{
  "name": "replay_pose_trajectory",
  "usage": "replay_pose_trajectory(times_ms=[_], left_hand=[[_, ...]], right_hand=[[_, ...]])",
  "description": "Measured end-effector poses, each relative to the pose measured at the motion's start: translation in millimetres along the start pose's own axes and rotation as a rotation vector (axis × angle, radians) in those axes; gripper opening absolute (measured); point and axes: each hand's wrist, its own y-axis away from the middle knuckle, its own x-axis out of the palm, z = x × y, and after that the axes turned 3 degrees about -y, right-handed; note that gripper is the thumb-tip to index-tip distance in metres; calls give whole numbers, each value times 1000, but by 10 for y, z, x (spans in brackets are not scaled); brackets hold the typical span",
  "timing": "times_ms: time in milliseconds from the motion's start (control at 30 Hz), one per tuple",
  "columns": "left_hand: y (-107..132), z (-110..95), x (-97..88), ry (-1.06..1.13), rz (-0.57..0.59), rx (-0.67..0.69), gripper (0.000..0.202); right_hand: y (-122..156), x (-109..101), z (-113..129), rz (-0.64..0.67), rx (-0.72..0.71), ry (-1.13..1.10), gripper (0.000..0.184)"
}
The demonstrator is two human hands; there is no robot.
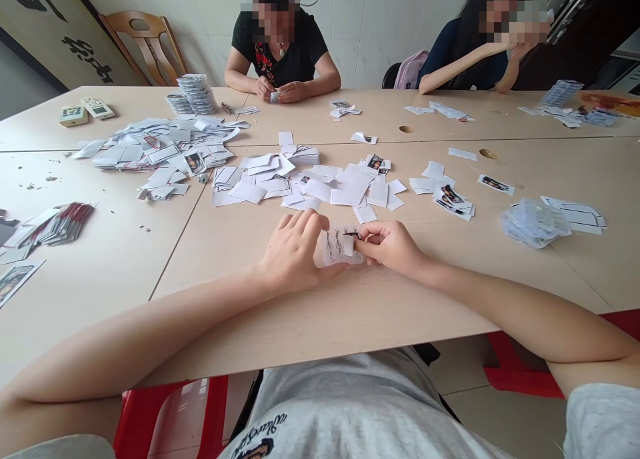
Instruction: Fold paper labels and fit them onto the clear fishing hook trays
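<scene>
My left hand is half curled, its fingertips pressing on a white paper sheet printed with small line drawings. My right hand is nearly closed, thumb and forefinger pinching a narrow white paper slip with dark print at its top, at the sheet's right side. On my head view, the sheet lies on a light wood-grain table, not far in from the edge nearest me. Just beyond my fingers spreads a loose scatter of white paper offcuts, with a larger heap of white paper pieces further left and a loose pile of pale, shiny slips to my right. Across the table, a seated person's hands hold a small white piece, near stacked cards. Another seated person props their head on one hand. Behind them are white tiled walls and a wooden chair.
</scene>
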Motion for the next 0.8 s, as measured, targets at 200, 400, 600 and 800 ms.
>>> replay_pose_trajectory(times_ms=[200, 400, 600, 800], left_hand=[[-106, -94, -79, 112, 61, -111, 49], [-110, -78, -93, 166, 109, -164, 29], [-62, -82, -118, 232, 122, -196, 10], [-43, -23, -77, 467, 115, -371, 15]], right_hand=[[15, 49, -49, -37, -70, 27, 33], [35, 40, -18, -48, -92, 68, 37], [40, 44, 10, -52, -97, 81, 37], [45, 13, 21, -10, -45, 27, 32]])
